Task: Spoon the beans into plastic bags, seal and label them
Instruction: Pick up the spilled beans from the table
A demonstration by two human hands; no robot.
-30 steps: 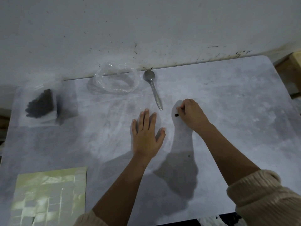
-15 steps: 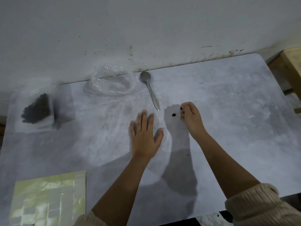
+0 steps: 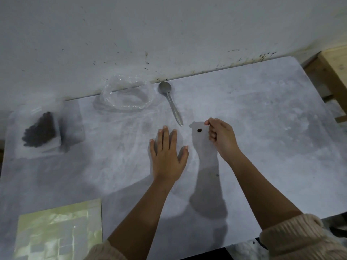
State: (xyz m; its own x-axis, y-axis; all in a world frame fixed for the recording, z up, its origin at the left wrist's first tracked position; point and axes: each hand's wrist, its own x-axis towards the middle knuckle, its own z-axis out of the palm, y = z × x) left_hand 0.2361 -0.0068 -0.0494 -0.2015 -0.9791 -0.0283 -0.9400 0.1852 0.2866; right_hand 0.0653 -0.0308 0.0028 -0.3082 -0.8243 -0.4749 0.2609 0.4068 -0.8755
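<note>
Flat and empty, the left hand rests by the curled right hand, its hold unclear, near a stray bean; one bag far left holds beans, the second bag looks empty.

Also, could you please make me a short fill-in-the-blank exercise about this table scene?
The silver metal spoon lies with its bowl nearest the ___. The left hand rests ___ on the grey marbled table. The single loose dark bean lies between the right hand and the spoon's ___.
Missing words: wall; flat; handle.
</note>
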